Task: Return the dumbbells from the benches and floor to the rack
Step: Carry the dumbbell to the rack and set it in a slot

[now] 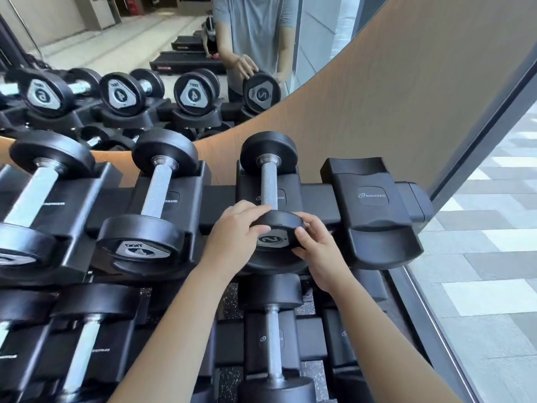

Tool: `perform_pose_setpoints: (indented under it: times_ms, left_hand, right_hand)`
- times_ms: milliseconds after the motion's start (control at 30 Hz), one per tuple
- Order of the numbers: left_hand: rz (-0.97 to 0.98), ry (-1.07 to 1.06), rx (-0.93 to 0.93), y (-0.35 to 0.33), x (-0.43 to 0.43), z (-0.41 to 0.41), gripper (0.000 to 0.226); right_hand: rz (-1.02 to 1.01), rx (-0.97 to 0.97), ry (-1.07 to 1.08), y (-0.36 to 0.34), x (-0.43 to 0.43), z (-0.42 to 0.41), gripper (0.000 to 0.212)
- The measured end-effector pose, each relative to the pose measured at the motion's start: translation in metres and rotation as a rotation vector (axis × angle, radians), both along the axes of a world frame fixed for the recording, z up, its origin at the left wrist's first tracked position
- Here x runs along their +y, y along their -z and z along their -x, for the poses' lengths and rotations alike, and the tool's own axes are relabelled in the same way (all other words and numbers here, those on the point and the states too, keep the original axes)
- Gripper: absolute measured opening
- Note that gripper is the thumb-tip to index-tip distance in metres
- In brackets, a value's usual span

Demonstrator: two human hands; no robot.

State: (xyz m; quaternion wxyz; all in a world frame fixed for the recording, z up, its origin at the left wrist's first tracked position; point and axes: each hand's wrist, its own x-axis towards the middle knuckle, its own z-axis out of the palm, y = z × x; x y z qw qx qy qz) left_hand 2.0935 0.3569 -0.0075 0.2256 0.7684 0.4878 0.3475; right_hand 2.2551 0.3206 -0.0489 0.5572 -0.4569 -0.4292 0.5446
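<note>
We see the dumbbell (268, 184) on the top tier of the rack (220, 199), a little right of the frame's centre. Its long axis runs almost straight up the picture, away from us. The far head points at the wood-panelled wall and sits in the back recess of its black cradle. The near head points toward us, and its plate, marked 2, faces the camera. The knurled metal handle shows bare between the two heads. We cannot tell whether the near head is fully settled in the front of the cradle.

Both hands are on that near head. The left hand (238, 231) comes in from the lower left. Its fingers (258, 209) are curled over the upper rim, and its thumb is pressed against the face beside the plate. The right hand (316, 251) comes in from the lower right. Its fingers (309, 222) are bent round the right-hand rim, and its thumb lies on the face just right of the number. Neither hand touches the handle.

Just to the right stands an unoccupied cradle (374, 205). To the left lies a neighbouring dumbbell (157, 193) marked 4, parallel to ours. A lower dumbbell (274, 344) rests on the tier beneath, below the wrists. A mirror (130, 39) fills the upper left of the frame.
</note>
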Motion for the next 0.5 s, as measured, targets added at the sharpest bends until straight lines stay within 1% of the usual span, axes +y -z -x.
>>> perform_pose_setpoints:
  times_ms: [100,200,267,367,500]
  left_hand:
    - [-0.039,-0.015,-0.003,0.000,-0.004,-0.006,0.036]
    - [-0.038,-0.052,-0.118,0.006,-0.009,-0.008,0.037]
    - [-0.021,-0.059,-0.193,0.013,-0.011,-0.002,0.038]
    - [0.120,-0.056,-0.318,0.024,-0.011,0.009,0.038]
    - [0.226,-0.075,-0.406,0.033,-0.011,0.014,0.041]
  right_hand:
    - [-0.003,0.066,-0.009,0.005,0.000,-0.002,0.023]
    - [-0.021,0.020,-0.024,0.006,-0.001,-0.008,0.024]
    - [-0.053,-0.061,-0.017,0.004,0.000,-0.013,0.025]
    - [-0.086,-0.212,0.005,-0.002,0.002,-0.017,0.029]
    - [-0.135,-0.527,0.022,-0.020,0.007,-0.007,0.027]
